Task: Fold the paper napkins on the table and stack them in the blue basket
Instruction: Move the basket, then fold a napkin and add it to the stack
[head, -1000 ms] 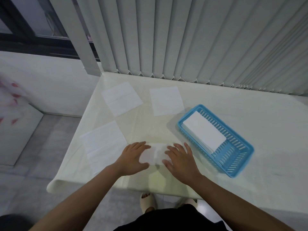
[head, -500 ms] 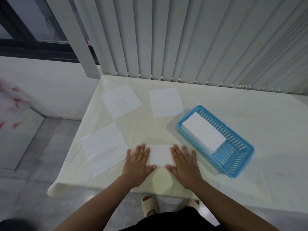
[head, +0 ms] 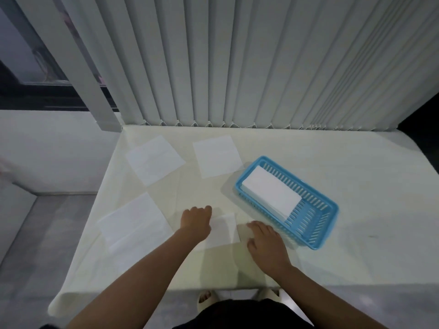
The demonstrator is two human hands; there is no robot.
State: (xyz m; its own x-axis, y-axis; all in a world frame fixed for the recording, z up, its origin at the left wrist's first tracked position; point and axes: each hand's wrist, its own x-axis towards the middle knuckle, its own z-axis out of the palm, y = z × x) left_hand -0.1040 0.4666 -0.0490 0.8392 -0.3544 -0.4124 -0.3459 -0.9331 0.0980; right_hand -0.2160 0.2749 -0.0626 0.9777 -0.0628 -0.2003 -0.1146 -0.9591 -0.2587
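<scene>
1. Worktop (head: 332, 245) first: it spreads pale and wide under both my hands, with vertical blinds (head: 261, 62) hanging along its far edge.
2. Ahead and to the right of my right hand sits the blue basket (head: 330, 224), set at an angle, with a stack of folded napkins (head: 270, 194) already lying in its far end and its near end bare.
3. Three unfolded napkins wait flat: one (head: 133, 222) just to the left of my left hand, one (head: 154, 159) further ahead on that side, one (head: 217, 159) straight ahead of both hands.
4. Between my hands lies the napkin I am folding (head: 224, 230), already reduced to a small rectangle, near the front edge.
5. My left hand (head: 196, 224) rests curled on its left edge, knuckles up, pressing down; whether the fingers pinch the paper I cannot tell.
6. My right hand (head: 264, 242) lies loosely spread at its right edge, fingertips touching or just beside the paper.
7. To do this step well, I judge I should keep the left edge pinned, line up the corners before creasing, then run my fingers along the fold so it stays flat.
8. Thin paper may spring open or skew, so I should lift it by the creased side and lay it squarely on the stack.
</scene>
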